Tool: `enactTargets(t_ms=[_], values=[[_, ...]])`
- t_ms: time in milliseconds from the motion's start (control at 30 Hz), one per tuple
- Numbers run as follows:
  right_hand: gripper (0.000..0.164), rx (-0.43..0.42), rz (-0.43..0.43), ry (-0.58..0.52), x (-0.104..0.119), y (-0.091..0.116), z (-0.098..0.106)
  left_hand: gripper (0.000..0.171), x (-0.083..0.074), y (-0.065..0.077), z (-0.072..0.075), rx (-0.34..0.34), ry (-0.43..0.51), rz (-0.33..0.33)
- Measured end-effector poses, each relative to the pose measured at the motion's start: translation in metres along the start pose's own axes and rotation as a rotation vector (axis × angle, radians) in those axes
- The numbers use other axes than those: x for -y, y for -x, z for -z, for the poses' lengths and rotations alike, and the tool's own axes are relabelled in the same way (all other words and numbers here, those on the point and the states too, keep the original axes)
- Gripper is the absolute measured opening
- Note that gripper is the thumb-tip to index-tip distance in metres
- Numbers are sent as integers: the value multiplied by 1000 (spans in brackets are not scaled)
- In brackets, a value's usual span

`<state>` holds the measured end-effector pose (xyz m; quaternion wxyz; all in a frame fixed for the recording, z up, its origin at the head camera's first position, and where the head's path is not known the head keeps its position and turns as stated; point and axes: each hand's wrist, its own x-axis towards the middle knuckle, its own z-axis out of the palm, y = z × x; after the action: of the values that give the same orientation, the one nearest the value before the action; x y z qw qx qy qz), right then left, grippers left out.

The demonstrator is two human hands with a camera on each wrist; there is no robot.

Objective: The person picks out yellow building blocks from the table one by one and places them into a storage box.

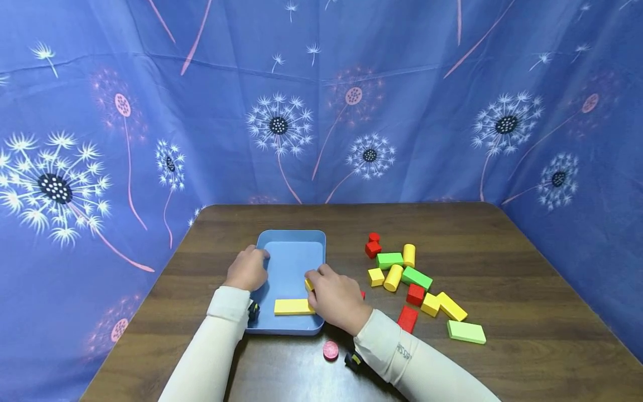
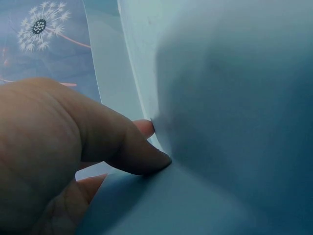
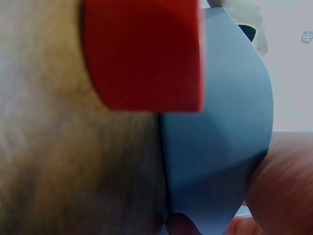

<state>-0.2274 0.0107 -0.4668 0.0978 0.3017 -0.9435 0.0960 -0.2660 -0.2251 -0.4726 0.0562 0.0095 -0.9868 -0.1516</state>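
A shallow blue tray (image 1: 293,262) stands on the table between both hands. My left hand (image 1: 246,269) grips its left wall; in the left wrist view the thumb (image 2: 142,154) presses the inside while other fingers lie outside. At the right wall my right hand (image 1: 337,297) reaches over the rim. A fingertip (image 3: 182,225) lies against the outer side in the right wrist view. Inside the tray, a long yellow block (image 1: 293,307) lies along the near end. Another yellow block (image 1: 308,285) is partly hidden by the right fingers.
Right of the tray lie several scattered blocks, among them a yellow cylinder (image 1: 393,278), a green block (image 1: 389,260) and a light green block (image 1: 466,331). A red block (image 3: 144,56) sits close beside the tray. A red disc (image 1: 330,350) lies in front.
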Motion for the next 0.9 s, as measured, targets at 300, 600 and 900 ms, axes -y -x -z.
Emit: enactTargets(t_ms=[300,600,900], values=[[47,-26,25,-2,0,-2,6,41,1,0,3,15,6,4],[51,-45,41,-26,-8,7,18,40,-3,-1,0,5,14,-7],[51,-68,71,-21,-10,13,30,41,-1,-1,1,13,-2,0]])
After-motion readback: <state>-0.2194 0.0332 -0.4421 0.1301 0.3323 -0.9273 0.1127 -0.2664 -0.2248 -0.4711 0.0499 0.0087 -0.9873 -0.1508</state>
